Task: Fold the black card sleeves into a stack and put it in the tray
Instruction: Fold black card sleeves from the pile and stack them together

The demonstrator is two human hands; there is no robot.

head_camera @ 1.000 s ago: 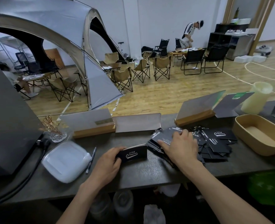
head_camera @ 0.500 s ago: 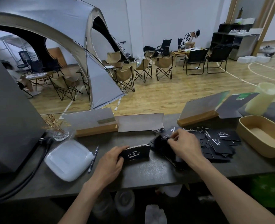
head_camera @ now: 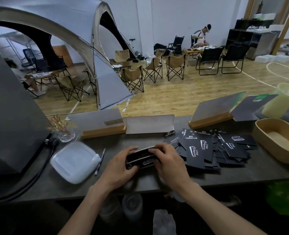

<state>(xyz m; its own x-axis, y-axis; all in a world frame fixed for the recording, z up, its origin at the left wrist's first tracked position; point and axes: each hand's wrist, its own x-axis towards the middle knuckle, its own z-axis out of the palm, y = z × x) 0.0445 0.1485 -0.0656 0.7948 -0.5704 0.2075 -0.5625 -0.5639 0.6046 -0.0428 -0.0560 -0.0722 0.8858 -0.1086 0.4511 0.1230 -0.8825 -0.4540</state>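
A small stack of folded black card sleeves [head_camera: 142,159] with white script lettering stands on edge on the dark counter, held between both hands. My left hand [head_camera: 119,168] grips its left end, thumb in front and fingers behind. My right hand [head_camera: 168,160] holds the right end and curls over the top. A loose pile of flat black card sleeves [head_camera: 211,150] lies spread to the right. Further right sits the tan tray [head_camera: 266,146], with nothing in it.
A white lidded plastic box [head_camera: 74,161] and a pen [head_camera: 100,161] lie to the left, beside a large dark machine [head_camera: 9,124] with a black cable. Wooden-based sign holders [head_camera: 103,124] stand along the far counter edge. A pale cup [head_camera: 279,100] stands behind the tray.
My right hand left the loose pile and came left with a sleeve to the stack in my left hand. Both hands now hold the stack together.
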